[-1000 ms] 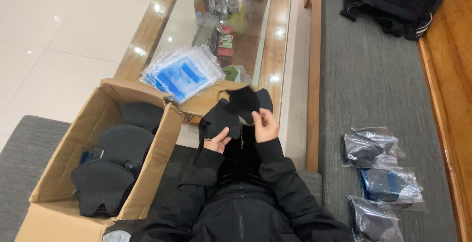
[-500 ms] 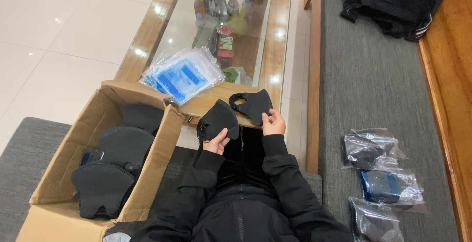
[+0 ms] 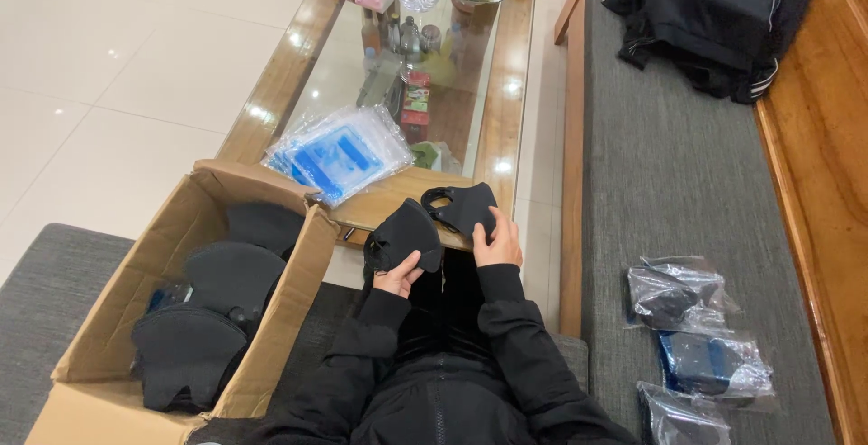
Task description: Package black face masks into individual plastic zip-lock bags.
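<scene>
1. A folded black fabric face mask (image 3: 404, 235) is gripped by the left hand (image 3: 398, 275) above the lap.
2. A second black fabric mask (image 3: 465, 207) is pinched by the right hand (image 3: 496, 244) at the edge of the glass-topped wooden table (image 3: 506, 110).

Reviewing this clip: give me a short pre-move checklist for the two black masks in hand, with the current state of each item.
1. Left hand grips one black mask: ok.
2. Right hand grips the second mask: ok.
3. Masks separated from each other: cannot tell, edges overlap.
4. Stack of clear bags on the glass table, unobstructed: ok.
5. Cardboard box open, more masks inside: ok.
</scene>
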